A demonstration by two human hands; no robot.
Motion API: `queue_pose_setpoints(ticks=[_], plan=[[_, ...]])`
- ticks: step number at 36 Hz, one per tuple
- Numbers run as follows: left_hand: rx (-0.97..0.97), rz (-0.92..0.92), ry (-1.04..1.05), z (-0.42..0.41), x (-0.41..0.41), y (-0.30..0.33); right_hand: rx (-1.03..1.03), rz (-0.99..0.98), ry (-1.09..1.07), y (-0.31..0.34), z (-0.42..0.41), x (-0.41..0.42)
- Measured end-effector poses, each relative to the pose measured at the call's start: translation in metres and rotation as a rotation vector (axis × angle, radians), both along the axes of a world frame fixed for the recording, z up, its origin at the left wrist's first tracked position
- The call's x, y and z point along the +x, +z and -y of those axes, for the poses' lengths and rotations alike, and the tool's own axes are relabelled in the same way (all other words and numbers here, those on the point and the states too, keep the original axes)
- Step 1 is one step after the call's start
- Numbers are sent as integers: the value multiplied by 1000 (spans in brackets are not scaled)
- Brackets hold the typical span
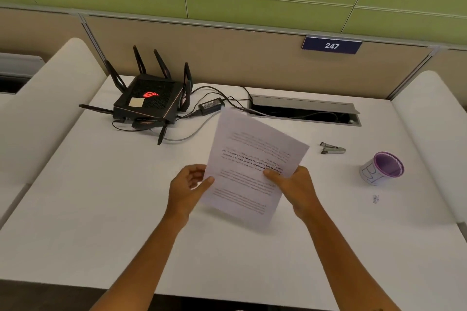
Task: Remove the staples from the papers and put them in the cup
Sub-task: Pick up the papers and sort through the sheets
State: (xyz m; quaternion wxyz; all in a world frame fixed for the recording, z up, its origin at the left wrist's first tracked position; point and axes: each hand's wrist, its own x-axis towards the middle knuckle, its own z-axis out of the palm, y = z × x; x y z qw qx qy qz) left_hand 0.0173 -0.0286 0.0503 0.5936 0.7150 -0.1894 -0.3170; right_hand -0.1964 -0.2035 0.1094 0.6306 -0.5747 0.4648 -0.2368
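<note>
I hold a set of white printed papers [252,159] tilted above the middle of the white desk [113,209]. My left hand [188,188] pinches their lower left edge with thumb and fingers. My right hand [294,185] grips their right edge, thumb on top. The text faces away from me, upside down. A metal staple remover [332,148] lies on the desk to the right of the papers. Further right stands a white cup with a purple inside [382,168], upright. A few small loose staples [375,199] lie on the desk just in front of the cup.
A black router with several antennas [149,101] sits at the back left, with a power adapter [211,105] and cables trailing toward an open cable slot [305,110] at the back. A beige partition with a "247" sign [331,45] bounds the desk.
</note>
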Motion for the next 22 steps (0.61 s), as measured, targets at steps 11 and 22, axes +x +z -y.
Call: queue_pose_setpoints(ticks=[11,22], plan=[[-158,75,-32,47,-13,60,-224,10,71,12,3,0],[-33,6,-64,33,-35,26,-149,-106,6,-33,-7,-12]])
